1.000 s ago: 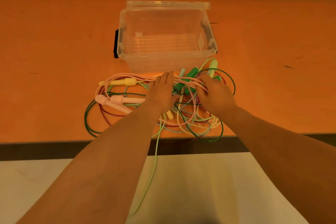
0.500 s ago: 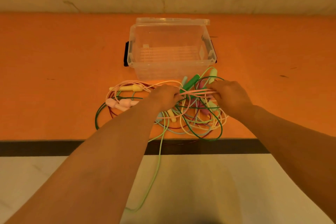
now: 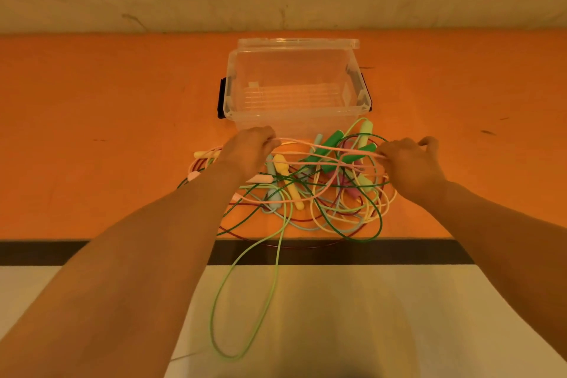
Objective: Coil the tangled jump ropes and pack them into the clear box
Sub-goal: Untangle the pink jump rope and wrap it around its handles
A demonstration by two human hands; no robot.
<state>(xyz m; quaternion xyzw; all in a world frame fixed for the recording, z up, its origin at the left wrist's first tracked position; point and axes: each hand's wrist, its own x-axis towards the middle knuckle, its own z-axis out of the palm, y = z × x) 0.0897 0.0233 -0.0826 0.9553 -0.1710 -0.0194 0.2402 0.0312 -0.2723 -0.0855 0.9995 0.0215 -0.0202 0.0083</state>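
A tangle of jump ropes [image 3: 322, 193] in pink, green, yellow, blue and dark red lies on the orange table [image 3: 92, 132], just in front of the clear box [image 3: 293, 107]. My left hand [image 3: 245, 150] grips pink rope strands at the left of the pile. My right hand [image 3: 411, 163] pinches the same pink strands [image 3: 325, 152] at the right, so they run taut between both hands above the heap. Green handles [image 3: 329, 144] and a yellow handle [image 3: 283, 167] show under the strands. The box stands open and holds nothing.
The box's lid [image 3: 294, 43] is tipped back behind it, with black latches [image 3: 221, 98] at the sides. A light green rope loop [image 3: 245, 301] hangs over the table's front edge toward the pale floor [image 3: 337, 316]. A wall runs behind the table.
My hands have closed on the pink strands and pulled apart, left hand leftward and right hand rightward, stretching the strands taut above the pile. The view has tilted down a little.
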